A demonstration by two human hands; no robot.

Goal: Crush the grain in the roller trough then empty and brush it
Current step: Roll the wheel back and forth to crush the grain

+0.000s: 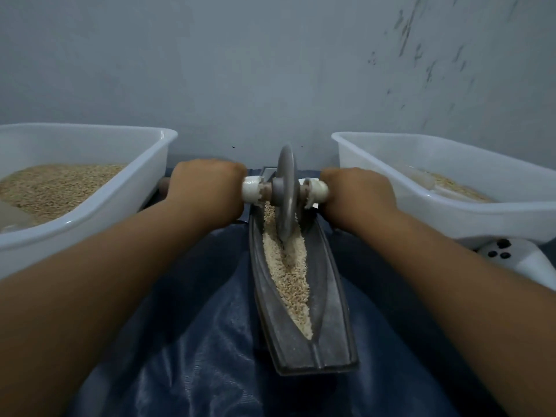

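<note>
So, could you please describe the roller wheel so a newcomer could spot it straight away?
Between the two white tubs lies a long grey trough of pale grain. At its far end stands the roller wheel, held by both hands: the only thin, upright metal disc there.

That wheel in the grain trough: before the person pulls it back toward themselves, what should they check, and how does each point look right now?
1. Left hand grips the axle handle: ok.
2. Right hand grips the other handle: ok.
3. Wheel sits in the trough groove: ok.
4. Grain lies in the wheel's path: ok.
5. Grain crushed enough: cannot tell.
6. Trough steady on the blue sheet: cannot tell.
</note>
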